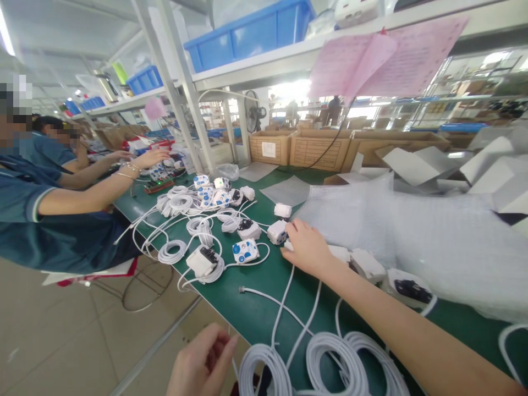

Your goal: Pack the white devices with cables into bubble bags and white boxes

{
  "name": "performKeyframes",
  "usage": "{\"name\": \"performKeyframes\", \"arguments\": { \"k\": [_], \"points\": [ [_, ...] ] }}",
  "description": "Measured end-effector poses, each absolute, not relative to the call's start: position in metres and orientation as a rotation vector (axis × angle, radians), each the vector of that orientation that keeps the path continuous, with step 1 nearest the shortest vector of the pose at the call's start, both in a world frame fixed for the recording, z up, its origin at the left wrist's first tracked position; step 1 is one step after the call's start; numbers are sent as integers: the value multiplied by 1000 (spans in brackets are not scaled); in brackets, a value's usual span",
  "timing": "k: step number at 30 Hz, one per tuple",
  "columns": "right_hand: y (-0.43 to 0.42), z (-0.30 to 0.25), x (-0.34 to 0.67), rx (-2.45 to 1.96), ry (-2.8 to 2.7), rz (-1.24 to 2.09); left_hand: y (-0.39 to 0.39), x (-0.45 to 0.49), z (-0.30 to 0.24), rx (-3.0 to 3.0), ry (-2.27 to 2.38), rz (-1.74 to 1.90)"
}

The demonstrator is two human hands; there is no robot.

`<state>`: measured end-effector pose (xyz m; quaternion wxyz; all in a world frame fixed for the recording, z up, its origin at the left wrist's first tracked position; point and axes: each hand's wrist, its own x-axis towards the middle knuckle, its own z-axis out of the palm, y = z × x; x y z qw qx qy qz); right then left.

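My right hand point(307, 247) reaches across the green table, its fingers and thumb closed around a small white plastic box point(288, 245) that they mostly cover. Just beyond the fingertips sits another white box point(278, 232) with a patterned face. My left hand point(204, 360) is low at the table's front edge with its fingers curled in; whether anything is pinched there is hidden. Beside it lies a coil of white cable point(265, 371), with a second coil point(337, 366) to the right. A loose cable end with a clear plug point(242, 289) rests between the hands.
Several white boxes with blue-dotted faces point(246, 251) and coiled cables cover the table's left part. A co-worker's arm point(94, 192) works further left. Bubble wrap point(445, 242) lies right, cardboard boxes point(319, 149) stand behind, and a shelf with a blue bin point(251, 38) hangs above.
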<state>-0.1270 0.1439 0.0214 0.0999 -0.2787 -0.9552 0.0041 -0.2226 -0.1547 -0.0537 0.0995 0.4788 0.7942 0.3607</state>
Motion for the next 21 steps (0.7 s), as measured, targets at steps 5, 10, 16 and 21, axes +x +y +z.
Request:
{"name": "performKeyframes", "arguments": {
  "k": [5,10,16,21],
  "points": [
    [160,17,-147,-751,-2788,49,-111,-253,-22,1847,2532,1279],
    [175,9,-165,-850,-2774,124,-52,-279,-14,1959,2605,1097],
    [189,6,-157,-1008,-2621,65,-15,-285,-16,1890,2605,932],
    [183,14,-152,-761,-2597,131,-5,-274,-22,1811,2550,1061]
  ]
}}
